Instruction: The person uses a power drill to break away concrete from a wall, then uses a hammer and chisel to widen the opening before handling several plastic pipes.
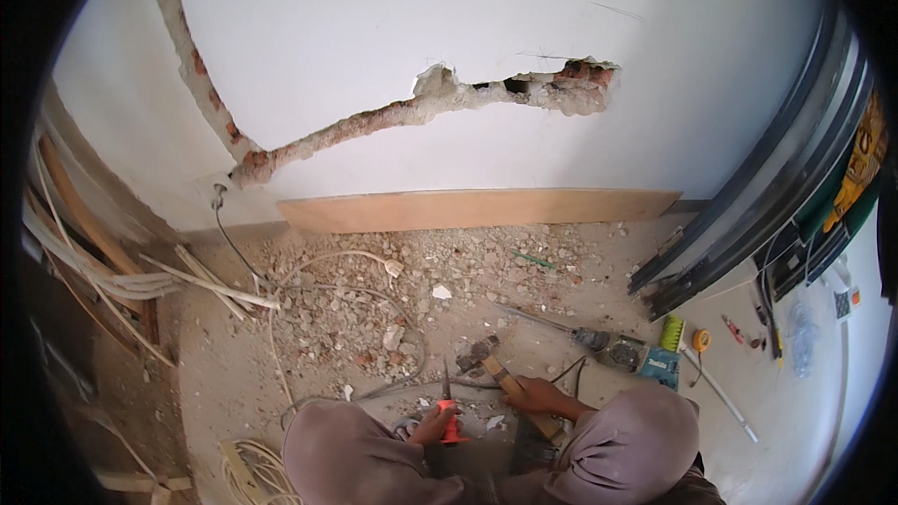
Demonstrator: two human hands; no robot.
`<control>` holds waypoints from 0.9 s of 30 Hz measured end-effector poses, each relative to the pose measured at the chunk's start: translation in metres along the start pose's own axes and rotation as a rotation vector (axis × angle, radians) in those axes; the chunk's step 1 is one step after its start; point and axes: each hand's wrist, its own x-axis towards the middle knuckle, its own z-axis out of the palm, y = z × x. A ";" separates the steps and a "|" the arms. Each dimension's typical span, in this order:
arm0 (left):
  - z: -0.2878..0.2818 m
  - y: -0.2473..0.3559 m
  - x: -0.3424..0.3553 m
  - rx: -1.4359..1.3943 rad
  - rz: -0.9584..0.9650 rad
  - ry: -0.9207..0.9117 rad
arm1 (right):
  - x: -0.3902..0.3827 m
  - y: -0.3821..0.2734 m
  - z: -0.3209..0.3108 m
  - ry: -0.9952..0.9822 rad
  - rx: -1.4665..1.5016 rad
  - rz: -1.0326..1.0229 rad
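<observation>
My left hand [432, 425] is closed round a chisel [449, 410] with a red-orange grip, its dark pointed shaft upward in the picture. To its right, my right hand [533, 396] grips a hammer [481, 355] by its wooden handle. The dark, dusty hammer head is above and right of the chisel's tip, apart from it. Both tools are low over the dusty floor, near a grey cable [393, 389]. Mauve cloth of my clothing hides both forearms in part. Ahead, a rough channel [365, 123] cut into the white wall [355, 28] exposes brick and a dark hole.
Rubble [346, 327] covers the floor below a wooden board [477, 209] leaning on the wall. To the right lie a rotary hammer [622, 352] and a tape measure [701, 339], beside dark metal frames [748, 182]. Pipes [103, 271] crowd the left; a coiled cable [257, 472] lies lower left.
</observation>
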 end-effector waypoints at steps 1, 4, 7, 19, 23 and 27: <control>-0.002 0.000 0.008 0.012 -0.012 -0.008 | 0.000 -0.001 0.002 0.009 0.012 -0.016; -0.011 -0.002 0.022 0.062 -0.054 -0.035 | -0.009 -0.008 -0.006 -0.027 -0.022 0.037; -0.031 0.015 0.018 0.142 -0.040 -0.086 | -0.007 -0.001 -0.001 -0.005 -0.032 0.043; 0.254 0.327 -0.015 0.448 0.350 0.002 | -0.022 0.014 0.012 0.163 0.042 0.092; 0.307 0.338 0.033 0.199 0.619 0.034 | -0.022 0.013 0.015 0.204 0.061 0.102; 0.337 0.339 0.099 -0.250 0.875 -0.109 | -0.017 0.013 0.016 0.183 0.078 0.079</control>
